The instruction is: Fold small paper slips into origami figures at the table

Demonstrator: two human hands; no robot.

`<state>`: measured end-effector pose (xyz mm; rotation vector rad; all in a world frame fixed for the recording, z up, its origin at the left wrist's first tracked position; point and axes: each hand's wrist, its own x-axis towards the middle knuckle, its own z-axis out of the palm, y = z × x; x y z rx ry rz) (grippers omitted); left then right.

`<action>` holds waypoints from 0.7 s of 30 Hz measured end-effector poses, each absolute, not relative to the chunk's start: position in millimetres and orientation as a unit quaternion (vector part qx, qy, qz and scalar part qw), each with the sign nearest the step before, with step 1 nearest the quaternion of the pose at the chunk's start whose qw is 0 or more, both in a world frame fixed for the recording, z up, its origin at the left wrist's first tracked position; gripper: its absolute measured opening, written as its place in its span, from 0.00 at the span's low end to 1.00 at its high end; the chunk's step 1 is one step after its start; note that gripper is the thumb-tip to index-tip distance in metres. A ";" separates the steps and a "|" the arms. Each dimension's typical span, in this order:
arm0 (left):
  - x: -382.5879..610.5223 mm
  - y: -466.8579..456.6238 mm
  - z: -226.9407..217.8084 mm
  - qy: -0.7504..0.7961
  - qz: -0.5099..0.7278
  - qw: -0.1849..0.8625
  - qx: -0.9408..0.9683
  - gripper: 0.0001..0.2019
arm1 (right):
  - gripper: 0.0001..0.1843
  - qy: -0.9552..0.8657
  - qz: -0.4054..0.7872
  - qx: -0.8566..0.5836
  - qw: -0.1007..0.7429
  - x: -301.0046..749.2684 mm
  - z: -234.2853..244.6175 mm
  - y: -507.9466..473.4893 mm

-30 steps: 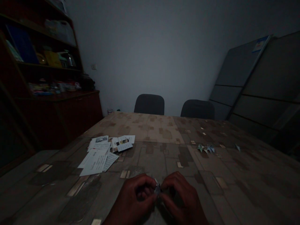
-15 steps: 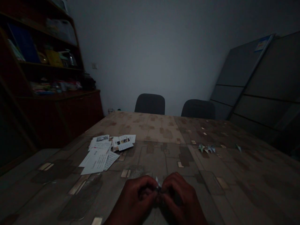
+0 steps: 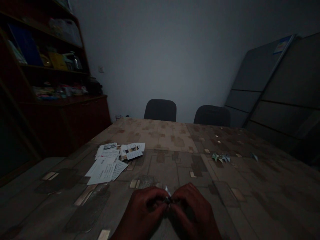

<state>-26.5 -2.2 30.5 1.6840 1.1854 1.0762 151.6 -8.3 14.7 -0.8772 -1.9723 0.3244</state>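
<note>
Close to the near edge of the table, a small piece of folded paper [image 3: 167, 191] is pinched between both hands. Its pale pointed tip sticks up above the fingertips; most of it is hidden by the fingers. My left hand [image 3: 146, 210] is closed on it from the left, thumb against bent index finger. From the right, my right hand [image 3: 193, 208] grips the same paper in a matching pinch. The fingertips of both hands nearly meet.
A patterned cloth covers the table [image 3: 170, 170]. Loose printed sheets [image 3: 105, 168] lie at the left. Several small folded paper pieces [image 3: 221, 157] rest at the right, with another folded piece [image 3: 254, 157] farther right. Two chairs [image 3: 160, 110] stand behind the table.
Both hands stay in nearly the same place, still pinching. The paper's tip has tilted slightly to the left, and the fingers have shifted a little around it.
</note>
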 end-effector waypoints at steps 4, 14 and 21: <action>-26.9 -0.1 32.3 0.463 0.424 0.355 0.692 0.10 | 0.09 -0.814 0.111 -0.332 0.464 152.3 16.7 -8.1; -25.2 -1.6 28.4 0.476 0.424 0.433 0.637 0.09 | 0.08 -0.841 0.063 -0.302 0.443 153.6 21.0 -6.8; -19.6 -1.4 23.3 0.480 0.420 0.580 0.506 0.05 | 0.07 -0.855 0.009 -0.314 0.412 158.4 16.4 -8.4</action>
